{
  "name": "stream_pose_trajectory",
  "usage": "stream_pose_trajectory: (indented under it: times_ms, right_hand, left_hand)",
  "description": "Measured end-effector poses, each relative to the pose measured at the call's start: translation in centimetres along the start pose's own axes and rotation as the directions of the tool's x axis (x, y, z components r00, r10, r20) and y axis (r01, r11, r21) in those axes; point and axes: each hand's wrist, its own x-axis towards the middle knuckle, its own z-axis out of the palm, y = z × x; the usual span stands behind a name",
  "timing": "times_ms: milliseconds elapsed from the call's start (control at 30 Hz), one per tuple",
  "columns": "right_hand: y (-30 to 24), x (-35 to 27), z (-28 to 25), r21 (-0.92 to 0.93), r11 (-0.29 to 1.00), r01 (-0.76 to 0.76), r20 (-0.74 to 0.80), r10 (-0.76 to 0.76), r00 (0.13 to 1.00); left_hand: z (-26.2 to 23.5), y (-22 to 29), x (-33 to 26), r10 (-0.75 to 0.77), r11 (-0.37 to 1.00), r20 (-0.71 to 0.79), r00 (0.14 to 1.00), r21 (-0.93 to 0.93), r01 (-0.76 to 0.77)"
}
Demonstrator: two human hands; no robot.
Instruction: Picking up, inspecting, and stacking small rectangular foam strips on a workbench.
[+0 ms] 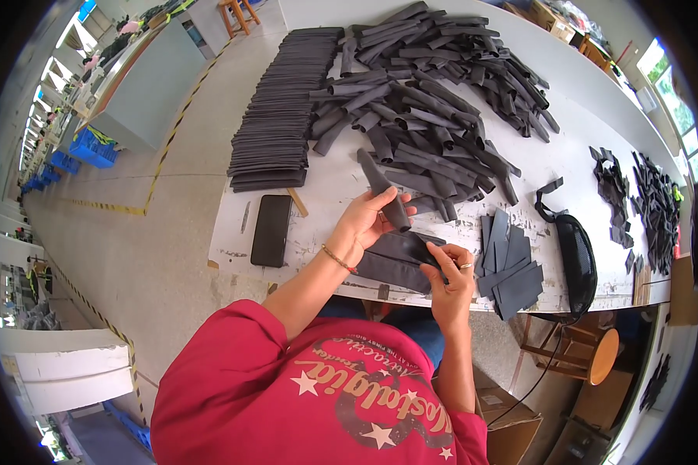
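Note:
My left hand [364,219] is closed around a dark grey fabric tube [376,177], held tilted above the near edge of the table. Below it lie flat dark fabric pieces [392,271] along that edge. The fingers of my right hand [451,273] pinch the right end of the upper dark piece. Just beyond both hands spreads a loose heap of similar fabric tubes [434,116]. To the left of the heap stands a long, neat row of flattened dark pieces [283,108]. Several flat dark rectangles [516,267] fan out to the right of my right hand.
A black phone [271,231] lies on the white table [233,240] at the left, beside a short wooden stick [297,201]. At the right are a glossy black rounded object [575,260] with a cord and more dark scraps [613,194]. A wooden stool [601,356] stands below.

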Motion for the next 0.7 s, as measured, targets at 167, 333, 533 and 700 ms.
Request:
stream_pose_trajectory:
  times_ms: [167,333,533,700]
  right_hand:
    - [0.0,0.1,0.1,-0.131,0.986,0.099,-0.009,-0.101,0.995]
    - [-0.2,0.6,0.3,-0.207,0.968,0.142,-0.026,-0.151,0.988]
    - [-0.3,1.1,-0.1,-0.389,0.908,0.158,-0.075,-0.202,0.977]
    - [-0.7,1.6,1.0,-0.462,0.858,0.224,-0.134,-0.318,0.939]
  left_hand:
    - [1.0,0.1,-0.7,0.060,0.992,0.010,0.998,0.110,-0.061]
    - [1.6,-0.4,-1.1,0.066,0.981,0.034,0.997,0.178,-0.071]
    - [2.1,-0.4,-2.0,0.071,0.987,0.067,0.995,0.143,-0.080]
    - [3.7,-1.4,-3.7,0.198,0.975,0.120,0.973,0.079,-0.208]
